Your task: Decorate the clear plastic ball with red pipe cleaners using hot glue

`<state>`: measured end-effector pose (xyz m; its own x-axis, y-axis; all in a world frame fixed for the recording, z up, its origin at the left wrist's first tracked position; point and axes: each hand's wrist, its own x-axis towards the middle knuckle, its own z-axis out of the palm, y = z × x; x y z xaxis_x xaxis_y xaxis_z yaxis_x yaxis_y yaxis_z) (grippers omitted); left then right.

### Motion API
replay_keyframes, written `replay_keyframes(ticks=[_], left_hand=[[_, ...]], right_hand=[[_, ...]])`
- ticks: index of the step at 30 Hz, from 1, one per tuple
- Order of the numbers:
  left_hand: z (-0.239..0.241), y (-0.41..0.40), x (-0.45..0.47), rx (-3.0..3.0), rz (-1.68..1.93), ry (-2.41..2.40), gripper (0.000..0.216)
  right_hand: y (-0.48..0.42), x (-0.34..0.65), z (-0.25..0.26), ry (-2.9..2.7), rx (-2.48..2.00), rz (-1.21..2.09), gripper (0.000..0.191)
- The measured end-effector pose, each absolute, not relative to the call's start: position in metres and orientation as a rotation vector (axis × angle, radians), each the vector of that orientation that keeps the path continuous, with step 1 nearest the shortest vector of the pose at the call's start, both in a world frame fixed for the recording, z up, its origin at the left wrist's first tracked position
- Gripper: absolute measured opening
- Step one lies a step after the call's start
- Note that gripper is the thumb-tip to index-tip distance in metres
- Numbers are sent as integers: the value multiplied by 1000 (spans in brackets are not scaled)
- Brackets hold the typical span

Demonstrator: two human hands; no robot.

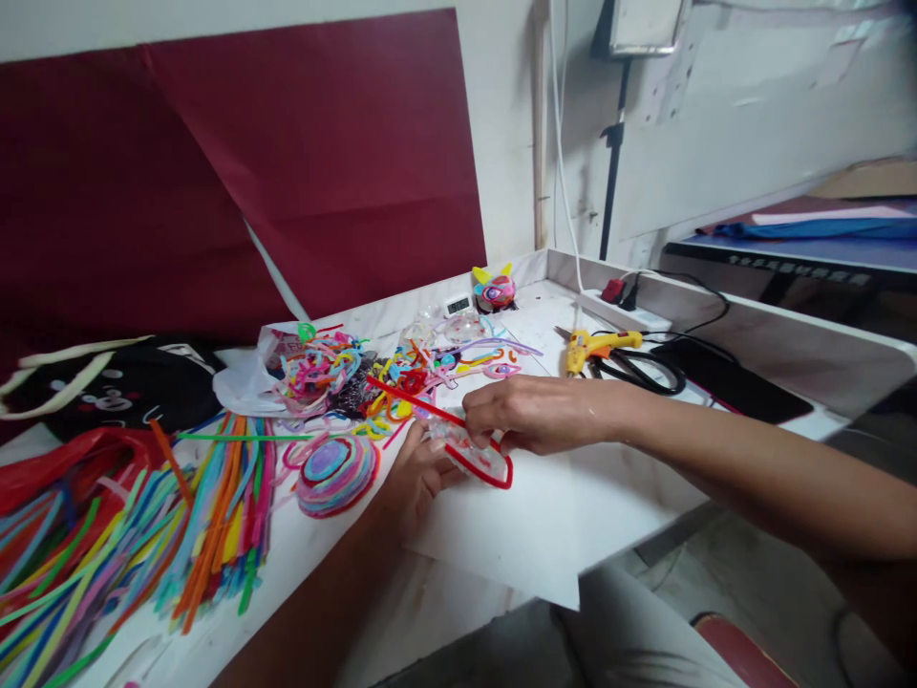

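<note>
My right hand (pixel 530 413) pinches a red pipe cleaner (pixel 430 411) that runs along the edge of a small clear plastic piece (pixel 469 449). My left hand (pixel 415 478) holds that clear piece from below, fingers curled under it. Both hands sit over a white sheet (pixel 544 516) on the white table (pixel 344 573). A coiled multicoloured disc of pipe cleaners (pixel 336 473) lies just left of my left hand.
A big bundle of straight coloured pipe cleaners (pixel 143 535) fills the left. Bent scraps (pixel 373 368) pile behind the hands. A yellow glue gun (pixel 594 346), black cables (pixel 645 368), a small digital timer (pixel 457 305) and a colourful round figure (pixel 494 290) stand at the back. A black bear bag (pixel 115 387) lies far left.
</note>
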<state>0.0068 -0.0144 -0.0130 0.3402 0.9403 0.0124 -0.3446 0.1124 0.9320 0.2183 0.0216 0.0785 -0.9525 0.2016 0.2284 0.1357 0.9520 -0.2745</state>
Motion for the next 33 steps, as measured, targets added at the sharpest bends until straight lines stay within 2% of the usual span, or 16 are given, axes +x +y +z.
replay_keyframes(ticks=[8, 15, 18, 22, 27, 33], left_hand=[[-14, -14, 6, 1008, 1057, 765, 43], [-12, -14, 7, 981, 1067, 810, 48], [-11, -14, 7, 990, 1069, 797, 44], [-12, -15, 7, 995, 1079, 794, 37], [-11, -15, 9, 982, 1076, 776, 47], [-11, -14, 8, 977, 1079, 760, 47]], right_hand=[[24, 217, 74, -2842, -269, 393, 17], [21, 216, 77, -2893, -368, 221, 16], [20, 215, 78, -2919, -419, 196, 17], [19, 212, 79, -2920, -434, 206, 13], [22, 211, 78, -2905, -361, 226, 9], [25, 212, 80, -2880, -323, 294, 8]])
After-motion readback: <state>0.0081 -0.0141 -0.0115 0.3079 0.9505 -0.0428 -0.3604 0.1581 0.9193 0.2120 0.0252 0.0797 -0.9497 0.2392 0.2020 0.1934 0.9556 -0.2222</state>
